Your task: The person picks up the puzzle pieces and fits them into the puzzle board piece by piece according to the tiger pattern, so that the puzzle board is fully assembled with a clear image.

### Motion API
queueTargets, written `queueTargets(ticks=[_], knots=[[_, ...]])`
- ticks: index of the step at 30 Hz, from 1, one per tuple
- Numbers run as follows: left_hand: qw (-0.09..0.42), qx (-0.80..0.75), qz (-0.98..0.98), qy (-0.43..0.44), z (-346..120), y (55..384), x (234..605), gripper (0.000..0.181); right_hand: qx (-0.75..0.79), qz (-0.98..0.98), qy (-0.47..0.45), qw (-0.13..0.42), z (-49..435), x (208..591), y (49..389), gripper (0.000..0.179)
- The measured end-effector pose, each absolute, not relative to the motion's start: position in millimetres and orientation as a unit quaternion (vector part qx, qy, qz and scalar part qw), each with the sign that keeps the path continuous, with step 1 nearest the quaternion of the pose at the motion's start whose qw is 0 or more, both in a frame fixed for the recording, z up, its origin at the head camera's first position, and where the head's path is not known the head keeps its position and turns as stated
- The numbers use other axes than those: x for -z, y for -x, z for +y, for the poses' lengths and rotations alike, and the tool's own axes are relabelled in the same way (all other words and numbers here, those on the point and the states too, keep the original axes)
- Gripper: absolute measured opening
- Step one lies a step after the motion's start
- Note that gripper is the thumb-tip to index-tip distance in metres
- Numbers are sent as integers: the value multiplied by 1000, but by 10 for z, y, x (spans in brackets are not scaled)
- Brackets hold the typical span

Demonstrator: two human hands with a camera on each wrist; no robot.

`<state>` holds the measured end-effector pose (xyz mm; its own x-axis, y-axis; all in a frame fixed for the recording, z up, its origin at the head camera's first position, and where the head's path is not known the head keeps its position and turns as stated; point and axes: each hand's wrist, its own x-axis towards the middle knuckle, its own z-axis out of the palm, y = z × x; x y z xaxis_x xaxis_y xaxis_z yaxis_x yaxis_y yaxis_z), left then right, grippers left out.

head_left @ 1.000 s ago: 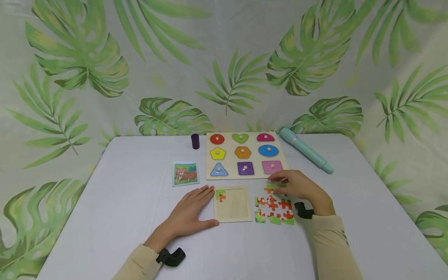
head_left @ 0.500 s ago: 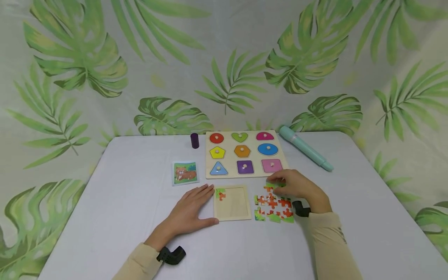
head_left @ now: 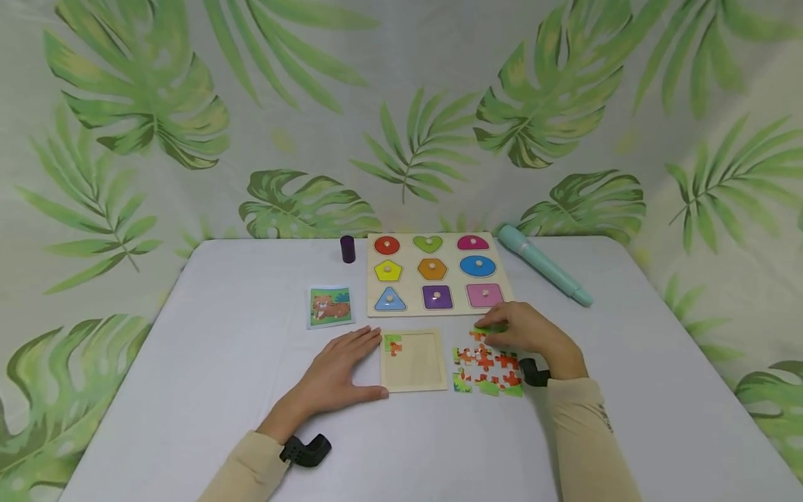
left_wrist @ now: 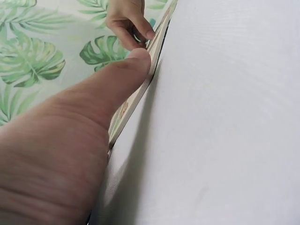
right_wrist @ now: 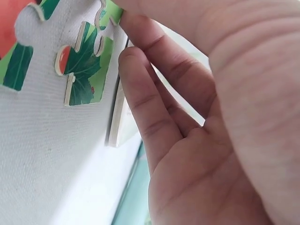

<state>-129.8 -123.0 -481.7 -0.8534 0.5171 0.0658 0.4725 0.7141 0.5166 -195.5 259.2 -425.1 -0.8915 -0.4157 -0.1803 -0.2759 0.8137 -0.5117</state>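
Observation:
A square wooden puzzle tray lies on the table, with one green-and-orange jigsaw piece in its upper left corner. My left hand rests flat along the tray's left side, its fingertips at the upper corner and the thumb at the lower one. Right of the tray lie several loose jigsaw pieces. Over their far edge, my right hand pinches a green jigsaw piece between thumb and index finger. The fingertips are cut off in the right wrist view. Another leaf-patterned piece lies beside them.
Behind the tray lies a wooden shape board with colourful knobbed shapes. A tiger picture card is to its left, near a dark purple cylinder. A teal pen-shaped tube lies at the back right.
My right hand stays at the far edge of the loose pieces with only slight finger movement. The left hand keeps its place by the tray. The head view has shifted slightly.

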Motion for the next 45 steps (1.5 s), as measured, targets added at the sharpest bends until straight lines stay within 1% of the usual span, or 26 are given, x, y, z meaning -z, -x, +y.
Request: queueTargets(ticks=[4, 13, 23, 32, 45], knots=[[53, -292, 920, -255, -1224, 1315, 4790, 101, 242, 942, 186, 141, 2591, 4219, 1973, 30], [58, -302, 916, -257, -1235, 1325, 4723, 103, 243, 941, 187, 144, 2578, 4194, 1996, 30], [45, -284, 921, -261, -1224, 1363, 4754, 99, 235, 943, 189, 138, 2597, 4198, 2021, 30], [43, -277, 922, -267, -1226, 1348, 4744, 97, 234, 944, 186, 138, 2582, 4202, 2005, 32], [34, -270, 924, -270, -1225, 1317, 4809, 97, 246, 945, 157, 147, 2601, 4291, 1977, 30]])
